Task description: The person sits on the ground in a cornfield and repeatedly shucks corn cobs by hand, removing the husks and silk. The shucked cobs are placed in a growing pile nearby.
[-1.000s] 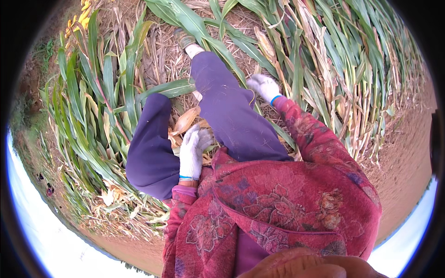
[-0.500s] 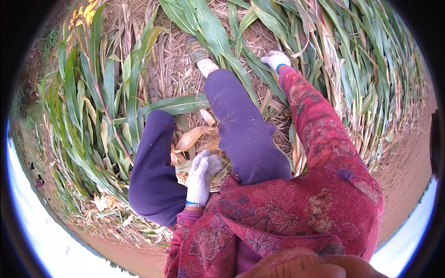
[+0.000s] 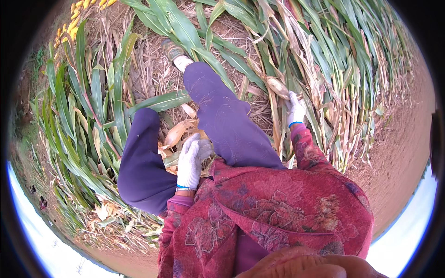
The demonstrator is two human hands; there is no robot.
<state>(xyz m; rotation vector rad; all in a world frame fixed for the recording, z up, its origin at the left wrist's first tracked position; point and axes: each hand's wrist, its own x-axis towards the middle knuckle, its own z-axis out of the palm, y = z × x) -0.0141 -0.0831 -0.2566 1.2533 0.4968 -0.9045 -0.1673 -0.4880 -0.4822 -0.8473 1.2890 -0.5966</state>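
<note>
My right hand (image 3: 295,109), in a white knit glove, is closed around the lower end of an ear of corn in its dry tan husk (image 3: 277,87). The ear lies against the cut corn stalks (image 3: 320,88) on the right, its tip pointing up and left. Between my legs hovers my left hand (image 3: 191,160), gloved in the same white, with loosely bent fingers and nothing visible in them. Just beyond it lie pale loose husks (image 3: 176,133) on the ground, partly hidden by the hand.
Another pile of green corn stalks (image 3: 69,125) lies to my left. Bare yellow ears of corn (image 3: 74,25) are heaped at the far left. Long green leaves (image 3: 178,25) cross the straw-covered ground near my outstretched shoe (image 3: 172,49). Brown soil (image 3: 394,153) stretches off at the right.
My right hand has drawn back nearer to me and now grips a husked-over ear of corn at the right pile. My left hand stays between my legs. The view has shifted slightly.
</note>
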